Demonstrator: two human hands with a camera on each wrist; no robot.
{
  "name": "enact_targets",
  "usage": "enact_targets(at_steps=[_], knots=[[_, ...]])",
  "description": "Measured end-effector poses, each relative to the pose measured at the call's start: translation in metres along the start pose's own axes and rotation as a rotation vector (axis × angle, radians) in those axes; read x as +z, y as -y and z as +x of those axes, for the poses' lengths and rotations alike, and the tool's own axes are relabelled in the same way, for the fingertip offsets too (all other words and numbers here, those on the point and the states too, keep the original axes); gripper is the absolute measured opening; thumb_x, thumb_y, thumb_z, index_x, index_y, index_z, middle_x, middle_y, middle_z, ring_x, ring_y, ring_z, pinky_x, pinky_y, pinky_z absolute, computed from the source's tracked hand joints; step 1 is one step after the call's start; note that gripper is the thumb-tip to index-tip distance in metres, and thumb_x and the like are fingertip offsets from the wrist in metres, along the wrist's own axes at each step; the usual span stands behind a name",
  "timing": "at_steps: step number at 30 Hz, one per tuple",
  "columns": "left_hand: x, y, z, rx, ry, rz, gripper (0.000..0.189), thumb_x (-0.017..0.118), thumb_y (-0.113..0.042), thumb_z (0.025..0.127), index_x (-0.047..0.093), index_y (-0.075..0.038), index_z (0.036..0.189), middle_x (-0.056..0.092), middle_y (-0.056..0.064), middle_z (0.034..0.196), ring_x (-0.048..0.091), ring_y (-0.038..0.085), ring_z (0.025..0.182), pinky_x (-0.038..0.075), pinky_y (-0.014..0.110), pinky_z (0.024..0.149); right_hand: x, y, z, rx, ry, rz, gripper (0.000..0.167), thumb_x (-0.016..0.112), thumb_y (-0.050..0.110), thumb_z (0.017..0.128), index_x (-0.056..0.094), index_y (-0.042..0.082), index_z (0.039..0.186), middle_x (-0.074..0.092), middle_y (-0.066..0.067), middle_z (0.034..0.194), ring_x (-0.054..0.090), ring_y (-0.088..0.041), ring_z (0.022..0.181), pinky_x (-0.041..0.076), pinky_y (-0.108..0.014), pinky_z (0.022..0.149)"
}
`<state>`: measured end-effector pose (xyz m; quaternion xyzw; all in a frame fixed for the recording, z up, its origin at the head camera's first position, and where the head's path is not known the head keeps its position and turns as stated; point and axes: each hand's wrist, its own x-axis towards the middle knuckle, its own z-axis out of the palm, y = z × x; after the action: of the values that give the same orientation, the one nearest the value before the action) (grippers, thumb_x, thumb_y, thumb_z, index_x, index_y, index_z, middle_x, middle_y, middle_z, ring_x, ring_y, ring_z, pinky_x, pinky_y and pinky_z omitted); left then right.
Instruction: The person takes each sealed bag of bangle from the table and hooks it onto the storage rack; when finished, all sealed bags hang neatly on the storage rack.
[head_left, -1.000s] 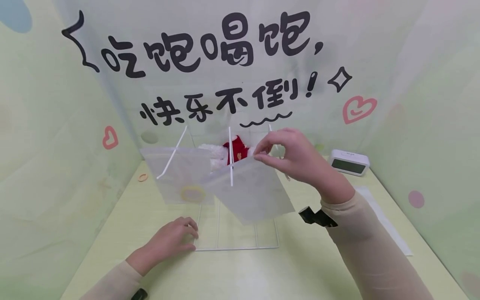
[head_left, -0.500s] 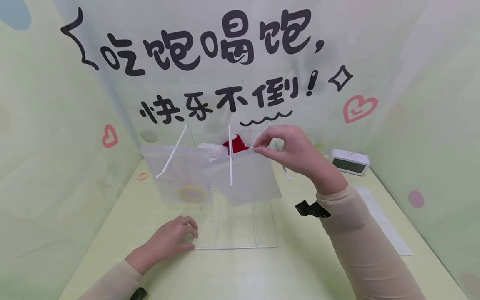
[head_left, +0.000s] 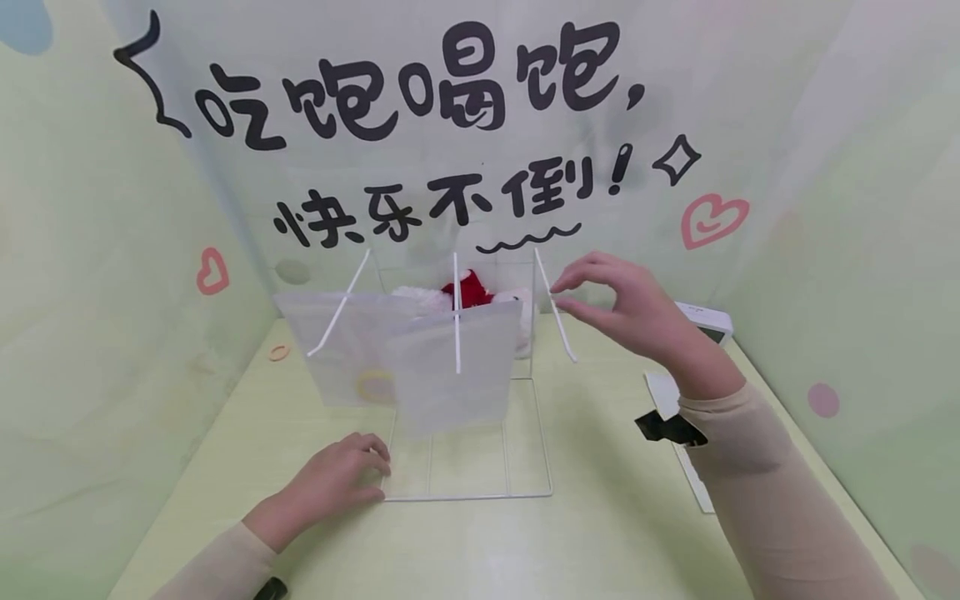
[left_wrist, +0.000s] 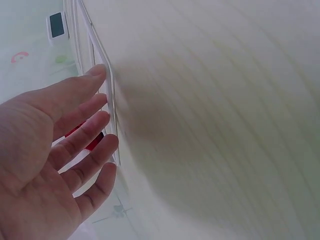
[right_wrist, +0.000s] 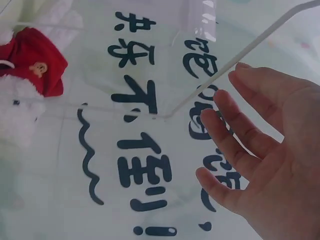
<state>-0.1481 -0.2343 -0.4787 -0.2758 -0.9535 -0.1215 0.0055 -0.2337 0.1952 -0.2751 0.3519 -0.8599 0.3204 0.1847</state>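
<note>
A white wire rack stands before me; its base wire (head_left: 468, 498) lies on the table and three prongs point toward me. My left hand (head_left: 326, 483) rests at the base's left corner, fingers loosely bent and fingertips at the wire. A translucent plastic bag (head_left: 423, 400) hangs from the middle prong (head_left: 457, 342). Another clear bag (head_left: 337, 367) hangs at the left prong (head_left: 330, 325), a yellow oval showing in its lower part. My right hand (head_left: 637, 312) is beside the right prong (head_left: 566, 337), fingers relaxed around nothing, thumb tip close to the wire in the right wrist view.
Behind the rack sits a white plush toy in red clothing (head_left: 468, 290). A white digital clock (head_left: 705, 317) stands at the back right, partly behind my arm. A white sheet (head_left: 697, 487) lies at the right, an orange ring (head_left: 279, 353) at the left. Printed fabric surrounds the table.
My right hand has let go of the middle bag's top edge and moved right. The bag, tilted and held before, now hangs from the middle prong. My left hand has stayed put.
</note>
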Motion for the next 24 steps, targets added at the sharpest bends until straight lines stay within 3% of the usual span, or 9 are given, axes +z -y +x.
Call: enact_targets(at_steps=[7,14,20,24], knots=[[0.004,0.002,0.000,0.008,-0.012,0.007,0.023,0.088,-0.025,0.077,0.080,-0.018,0.097,0.068,-0.005,0.116,0.066,0.021,0.109,0.060,0.042,0.091,-0.002,-0.049,-0.039,0.055,0.001,-0.055,0.015,0.077,0.009,0.092,0.076,0.015,0.105,0.073,0.004,0.102,0.066,-0.014,0.099,0.050,-0.023,0.088],[0.002,0.002,0.001,0.010,-0.013,0.009,0.024,0.089,-0.025,0.077,0.080,-0.017,0.097,0.069,-0.004,0.117,0.066,0.022,0.110,0.060,0.042,0.092,-0.004,-0.090,-0.084,0.195,0.066,-0.153,0.016,0.073,0.012,0.095,0.074,0.014,0.112,0.074,0.000,0.107,0.067,-0.021,0.101,0.051,-0.029,0.090],[0.000,0.001,0.000,0.005,-0.016,0.007,0.025,0.089,-0.024,0.076,0.080,-0.016,0.097,0.069,-0.003,0.117,0.066,0.023,0.109,0.061,0.042,0.092,-0.005,-0.130,-0.117,0.277,0.084,-0.175,0.016,0.073,0.011,0.096,0.073,0.012,0.111,0.076,-0.004,0.106,0.068,-0.023,0.099,0.049,-0.019,0.084],[0.001,0.000,0.001,-0.002,-0.007,-0.001,0.025,0.089,-0.024,0.077,0.079,-0.015,0.099,0.069,-0.003,0.117,0.066,0.023,0.110,0.060,0.043,0.093,-0.009,-0.153,-0.140,0.335,0.089,-0.209,0.015,0.072,0.011,0.096,0.074,0.011,0.111,0.077,-0.006,0.105,0.069,-0.025,0.096,0.052,-0.028,0.081]])
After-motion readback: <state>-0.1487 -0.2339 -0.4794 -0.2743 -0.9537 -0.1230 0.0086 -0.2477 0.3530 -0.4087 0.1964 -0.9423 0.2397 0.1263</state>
